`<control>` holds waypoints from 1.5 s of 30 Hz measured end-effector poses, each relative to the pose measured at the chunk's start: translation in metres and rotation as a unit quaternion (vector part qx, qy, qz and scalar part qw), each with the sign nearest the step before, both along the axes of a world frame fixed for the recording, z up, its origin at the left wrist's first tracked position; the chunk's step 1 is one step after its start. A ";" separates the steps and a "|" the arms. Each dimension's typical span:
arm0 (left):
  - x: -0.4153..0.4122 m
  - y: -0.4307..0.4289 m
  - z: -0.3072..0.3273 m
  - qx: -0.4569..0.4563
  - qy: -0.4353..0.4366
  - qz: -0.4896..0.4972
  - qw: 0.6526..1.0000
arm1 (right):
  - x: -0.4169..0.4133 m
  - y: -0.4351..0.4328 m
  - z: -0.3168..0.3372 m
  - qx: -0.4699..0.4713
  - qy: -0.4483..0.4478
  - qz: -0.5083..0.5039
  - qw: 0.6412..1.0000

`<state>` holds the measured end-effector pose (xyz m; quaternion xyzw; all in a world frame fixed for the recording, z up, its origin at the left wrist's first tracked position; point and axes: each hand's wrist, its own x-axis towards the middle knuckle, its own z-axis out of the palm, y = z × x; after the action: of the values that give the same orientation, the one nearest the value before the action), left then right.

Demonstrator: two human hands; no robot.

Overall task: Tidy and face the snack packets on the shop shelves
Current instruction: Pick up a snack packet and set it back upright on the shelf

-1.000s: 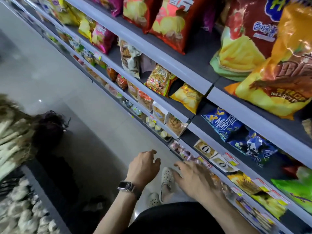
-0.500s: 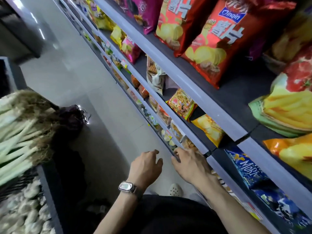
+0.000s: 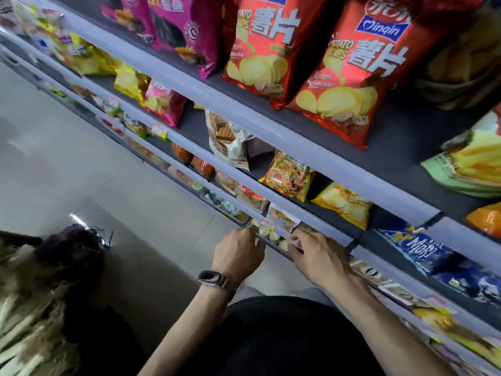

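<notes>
- A dark wristwatch (image 3: pixel 212 278) sits on the left wrist.
- The left hand (image 3: pixel 238 251) is at the grey lip of a low shelf (image 3: pixel 244 206), fingers curled; whether it grips anything I cannot tell.
- The right hand (image 3: pixel 317 256) reaches over the same lip just beside it, its fingertips blurred, so its hold is also unclear.
- Small pale round snack cups (image 3: pixel 267 232) lie between the two hands.
- One shelf up, a red-and-yellow prawn cracker packet (image 3: pixel 288 176) stands beside a yellow crisp packet (image 3: pixel 343 203) that lies tilted.
- Above them, two big red potato chip bags (image 3: pixel 349 69) stand facing outward, with magenta bags (image 3: pixel 187 31) to their left.
</notes>
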<state>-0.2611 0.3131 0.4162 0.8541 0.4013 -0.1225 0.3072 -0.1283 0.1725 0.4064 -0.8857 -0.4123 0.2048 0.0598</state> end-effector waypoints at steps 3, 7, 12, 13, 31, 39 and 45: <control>0.011 0.023 0.001 0.007 -0.011 -0.066 0.998 | -0.009 -0.003 0.002 -0.006 -0.001 -0.069 0.998; 0.039 0.053 -0.001 0.004 -0.056 -0.098 0.994 | -0.005 -0.008 0.004 0.058 0.114 -0.252 0.959; 0.097 0.087 -0.024 0.001 -0.093 -0.094 0.991 | 0.031 -0.005 -0.008 0.167 0.170 -0.490 0.838; 0.110 0.092 -0.030 -0.005 -0.101 -0.087 0.991 | 0.041 -0.004 -0.013 0.189 0.169 -0.531 0.808; 0.199 0.141 -0.146 -0.265 -0.134 0.005 0.955 | 0.113 0.007 -0.046 0.269 0.198 -0.670 0.663; 0.167 0.115 -0.065 -0.127 -0.149 -0.034 0.980 | 0.119 -0.013 -0.051 0.319 0.329 -0.620 0.637; 0.117 0.119 -0.048 -0.208 -0.217 -0.049 0.953 | 0.108 -0.020 -0.062 0.361 0.298 -0.599 0.649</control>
<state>-0.1439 0.4325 0.3678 0.7958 0.2487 -0.0300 0.5513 -0.0202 0.1523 0.3447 -0.7393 0.2066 0.2124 0.6047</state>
